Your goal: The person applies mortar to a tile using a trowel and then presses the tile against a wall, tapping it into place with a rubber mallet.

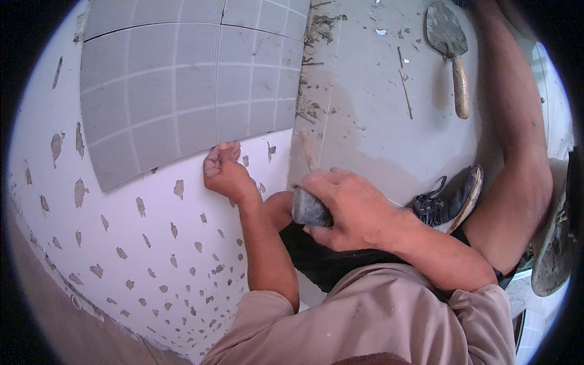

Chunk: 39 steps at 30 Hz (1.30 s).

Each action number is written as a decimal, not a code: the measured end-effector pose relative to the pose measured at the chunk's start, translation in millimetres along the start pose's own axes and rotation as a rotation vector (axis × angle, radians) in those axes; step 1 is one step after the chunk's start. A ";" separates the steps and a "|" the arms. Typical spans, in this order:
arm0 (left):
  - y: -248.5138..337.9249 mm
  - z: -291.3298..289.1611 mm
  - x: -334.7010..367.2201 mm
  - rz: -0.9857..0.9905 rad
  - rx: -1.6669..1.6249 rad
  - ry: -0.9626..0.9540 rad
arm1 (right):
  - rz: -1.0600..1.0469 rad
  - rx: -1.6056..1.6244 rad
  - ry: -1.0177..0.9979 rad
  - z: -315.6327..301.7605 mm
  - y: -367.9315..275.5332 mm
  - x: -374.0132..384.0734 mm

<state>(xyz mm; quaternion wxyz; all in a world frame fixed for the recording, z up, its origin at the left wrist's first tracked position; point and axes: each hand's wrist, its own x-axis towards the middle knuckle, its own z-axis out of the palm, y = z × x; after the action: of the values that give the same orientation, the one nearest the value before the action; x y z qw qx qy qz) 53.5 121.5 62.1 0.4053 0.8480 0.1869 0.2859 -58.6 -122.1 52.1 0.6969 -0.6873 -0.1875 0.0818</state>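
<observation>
My left hand [229, 175] is at the near edge of a grey wall tile [152, 91] marked with a pale grid. Its fingers are curled and pressed together there; whatever they pinch is too small to make out. Closer to my body, my right hand [359, 213] is wrapped around a dark grey, blunt-ended tool that looks like a rubber mallet [309, 208]. The mallet is held off the wall and does not touch the tile. Its handle cannot be made out clearly.
White wall [121, 243] dotted with grey mortar dabs runs below the tile. On the shiny grey floor [377, 121] lies a mortar-coated trowel [450, 42] with a wooden handle. Mortar crumbs [313, 109] line the corner. My bent leg and a dark shoe [453, 198] are at right.
</observation>
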 end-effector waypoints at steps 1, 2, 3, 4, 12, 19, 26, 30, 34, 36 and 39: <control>0.0 2.5 -1.4 0.005 -0.025 0.016 | 0.039 -0.049 0.002 -3.7 1.0 0.7; 1.1 3.8 -0.7 0.009 -0.028 0.018 | 0.034 -0.050 0.002 -5.9 2.8 1.7; 1.6 4.3 -1.1 0.002 -0.038 0.026 | 0.027 -0.050 0.046 -7.3 5.3 2.0; 2.1 4.9 -1.5 -0.004 -0.049 0.034 | 0.020 -0.049 0.089 -8.2 6.9 2.0; 8.6 8.6 -3.8 -0.049 -0.061 0.084 | -0.028 -0.023 0.046 -5.4 10.3 2.3; 6.3 5.4 -3.6 -0.006 -0.011 0.061 | -0.007 -0.140 -0.001 -2.1 2.5 -0.8; 0.5 3.5 -11.6 -0.035 -0.031 0.015 | 0.048 -0.372 0.001 9.3 18.6 -5.2; -16.2 8.0 -22.5 -0.120 -0.195 -0.049 | 0.102 -0.733 0.025 12.8 37.2 -7.4; -31.0 18.1 -32.3 -0.198 -0.254 -0.093 | 0.180 -0.934 -0.015 16.4 85.5 -17.2; -46.6 23.2 -34.5 -0.264 -0.293 -0.148 | 0.219 -0.993 -0.056 15.6 108.8 -26.4; -77.0 29.2 -40.1 -0.433 -0.395 -0.265 | 0.270 -1.040 -0.098 14.6 111.1 -28.8</control>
<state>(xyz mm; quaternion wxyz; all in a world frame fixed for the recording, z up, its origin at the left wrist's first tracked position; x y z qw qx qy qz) 34.8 128.9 -27.2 0.6343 0.7233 0.2496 0.1108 -74.4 -114.6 -62.3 0.2384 -0.9551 -0.1456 0.0991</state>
